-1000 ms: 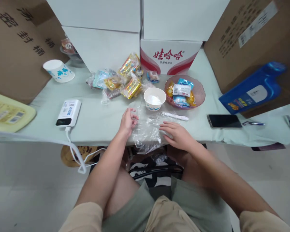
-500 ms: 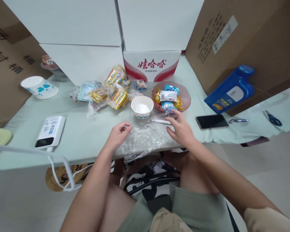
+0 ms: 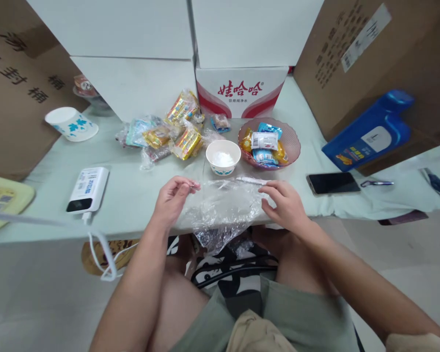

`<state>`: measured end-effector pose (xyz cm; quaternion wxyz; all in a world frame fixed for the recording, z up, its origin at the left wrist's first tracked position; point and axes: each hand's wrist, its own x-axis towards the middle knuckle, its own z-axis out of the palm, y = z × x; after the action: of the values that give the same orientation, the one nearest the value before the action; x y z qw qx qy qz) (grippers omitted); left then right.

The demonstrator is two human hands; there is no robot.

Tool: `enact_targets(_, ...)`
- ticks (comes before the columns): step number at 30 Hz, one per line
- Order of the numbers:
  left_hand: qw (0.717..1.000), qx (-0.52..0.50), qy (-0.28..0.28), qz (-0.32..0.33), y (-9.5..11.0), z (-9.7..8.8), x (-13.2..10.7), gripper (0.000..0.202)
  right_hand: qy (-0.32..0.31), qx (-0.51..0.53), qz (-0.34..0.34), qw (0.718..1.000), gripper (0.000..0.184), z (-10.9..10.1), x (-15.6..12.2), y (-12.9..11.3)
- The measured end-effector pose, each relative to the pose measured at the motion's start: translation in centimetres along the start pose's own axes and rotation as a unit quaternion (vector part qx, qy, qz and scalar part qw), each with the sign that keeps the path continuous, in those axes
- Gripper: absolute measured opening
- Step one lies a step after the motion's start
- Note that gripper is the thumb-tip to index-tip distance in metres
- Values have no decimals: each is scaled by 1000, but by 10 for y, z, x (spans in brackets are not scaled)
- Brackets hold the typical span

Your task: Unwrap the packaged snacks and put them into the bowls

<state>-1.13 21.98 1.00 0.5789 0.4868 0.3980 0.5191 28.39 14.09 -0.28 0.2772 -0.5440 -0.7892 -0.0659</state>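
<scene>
A crinkled sheet of clear plastic film (image 3: 225, 205) lies over the table's front edge, its lower end hanging above the lap. My left hand (image 3: 171, 198) is closed in a pinch at the film's left edge. At the right edge is my right hand (image 3: 284, 203), thumb and fingers apart and curved, fingertips at or close to the film. Just behind the film stands a white paper bowl (image 3: 223, 167) with a blue leaf pattern and something white inside. A thin white strip (image 3: 253, 181) lies along the film's far edge, near my right fingertips.
Behind the paper bowl are a pink glass bowl (image 3: 295, 139) of wrapped snacks and a pile of snack packets (image 3: 185, 144). At left are a tipped paper cup (image 3: 71, 124) and a power bank (image 3: 88, 189). A phone (image 3: 333, 183), pen (image 3: 377, 184), scissors (image 3: 438, 182) and blue bottle (image 3: 370, 132) are at right.
The film has been spread wider and flatter between my hands. My left fingers have come to its edge, and my right hand has drawn back from beside the glass bowl. The view has shifted slightly.
</scene>
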Motion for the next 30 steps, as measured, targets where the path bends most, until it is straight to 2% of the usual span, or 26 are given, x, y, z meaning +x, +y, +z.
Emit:
enact_targets(3, 999, -27, -2, -30, -1, 2, 1, 47, -39, -18, -25, 999, 40, 11, 11, -2)
enact_targets(4, 999, -38, 5, -32, -1, 2, 2, 48, -55, -20, -29, 998, 38, 15, 18, -2)
enact_targets(6, 997, -66, 14, -29, -1, 0, 4, 51, -65, -12, -29, 997, 21, 24, 31, 0)
enact_targets(7, 997, -76, 7, -31, -1, -2, 4, 55, -57, -4, -22, 998, 16, 27, 36, 1)
enact_targets(9, 996, -66, -34, -55, -2, -6, 3, 76, -17, 9, 1, 1000, 16, 29, 41, 2)
enact_targets(11, 994, 2, -67, -91, -7, -8, 1, 92, 39, 18, 15, 999, 15, 26, 38, 1)
enact_targets(12, 991, 46, -69, -106, -11, -9, 1, 88, 65, 19, 11, 998, 13, 23, 34, 0)
enact_targets(14, 986, 113, -41, -112, -20, -8, 5, 59, 89, 14, -17, 996, 13, 19, 23, 0)
enact_targets(15, 986, 129, -22, -101, -25, -7, 8, 45, 81, 11, -38, 996, 13, 19, 17, 0)
enact_targets(17, 990, 127, 14, -67, -31, -8, 15, 29, 31, 15, -87, 996, 15, 20, 5, 3)
enact_targets(19, 994, 97, 27, -43, -33, -10, 22, 25, -31, 25, -123, 992, 17, 26, -5, 7)
enact_targets(20, 996, 80, 14, -48, -32, -13, 24, 27, -54, 24, -130, 990, 17, 29, -8, 10)
enact_targets(23, 988, 60, -93, -104, -24, -19, 22, 35, -93, 1, -121, 988, 18, 36, -14, 15)
enact_targets(25, 982, 69, -128, -118, -19, -22, 19, 26, -108, -3, -114, 988, 20, 37, -17, 14)
enact_targets(27, 987, 69, -92, -114, -16, -21, 16, 17, -117, 9, -112, 987, 20, 35, -19, 11)
enact_targets(30, 990, 16, -9, -137, -14, -22, 16, 20, -130, 39, -113, 984, 17, 31, -23, 6)
